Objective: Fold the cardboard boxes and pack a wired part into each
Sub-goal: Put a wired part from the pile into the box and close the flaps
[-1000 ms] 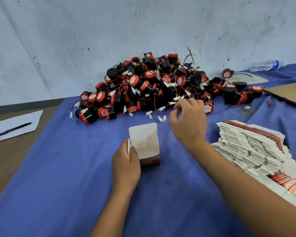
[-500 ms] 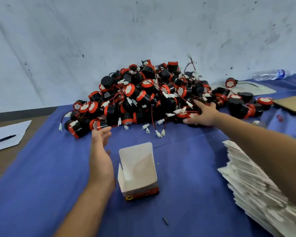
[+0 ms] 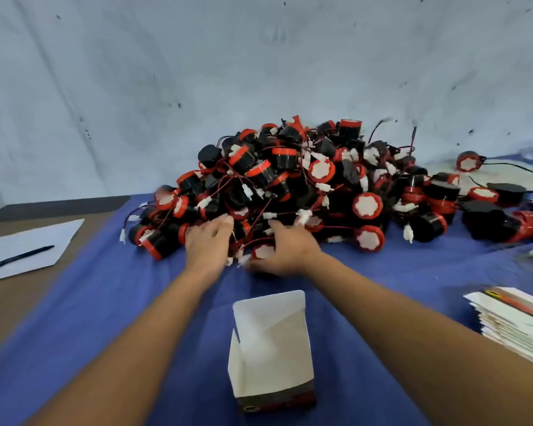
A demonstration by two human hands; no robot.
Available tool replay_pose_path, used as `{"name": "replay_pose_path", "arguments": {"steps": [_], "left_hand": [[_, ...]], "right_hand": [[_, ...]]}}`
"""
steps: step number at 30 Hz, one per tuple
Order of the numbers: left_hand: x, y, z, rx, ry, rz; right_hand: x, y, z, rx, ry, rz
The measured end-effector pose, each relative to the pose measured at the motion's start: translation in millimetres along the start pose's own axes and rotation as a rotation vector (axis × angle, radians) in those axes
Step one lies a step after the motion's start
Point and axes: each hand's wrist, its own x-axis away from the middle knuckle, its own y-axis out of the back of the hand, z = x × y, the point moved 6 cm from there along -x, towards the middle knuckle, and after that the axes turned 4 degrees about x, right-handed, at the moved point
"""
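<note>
No brand name or writing can be read anywhere; the print on the red and dark band at the foot of the open box (image 3: 273, 348) is blurred. At nine o'clock one white sheet (image 3: 28, 245) lies on the bare brown table (image 3: 0, 315), with one black pen (image 3: 17, 257) across it. The blue cloth (image 3: 90, 318) starts just right of the sheet and its near part lies bare on both sides of the box.

The left hand (image 3: 208, 244) reaches to the near edge of the pile of wired parts (image 3: 290, 186) at twelve o'clock, fingers spread and loose among the wires; whether it holds anything cannot be told. The right hand (image 3: 285, 249), just beside it, is curled around one red-rimmed wired part (image 3: 262, 251) at the pile's foot, blurred by motion. The parts are far too many and too tangled to count; a few lie apart at two o'clock.

One folded box stands at six o'clock between the forearms, top flap raised, touching neither. At four o'clock one stack of flat boxes (image 3: 517, 324) runs off the right edge.
</note>
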Motion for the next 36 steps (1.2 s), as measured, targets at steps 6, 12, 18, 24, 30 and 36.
{"name": "replay_pose_path", "arguments": {"steps": [6, 12, 18, 24, 30, 36], "left_hand": [[80.4, 39.1, 13.5, 0.495, 0.113, -0.117], [189.1, 39.2, -10.8, 0.475, 0.198, -0.238], [240.4, 3.8, -49.1, 0.548, 0.112, 0.089], [245.7, 23.0, -33.3, 0.164, 0.079, -0.018], [248.2, 36.4, -22.6, 0.274, 0.0, -0.013], [247.0, 39.7, -20.8, 0.355, -0.032, 0.007]], "right_hand": [[68.4, 18.7, 2.0, -0.164, 0.066, -0.119], [172.9, 44.4, -44.7, -0.624, -0.089, -0.717], [219.5, 26.2, -41.1, -1.836, -0.192, -0.494], [247.0, 16.2, -26.6, -1.187, -0.056, -0.536], [260.6, 19.1, -7.4, -0.109, -0.103, -0.596], [270.7, 29.3, 4.5, -0.359, 0.182, -0.718]]}}
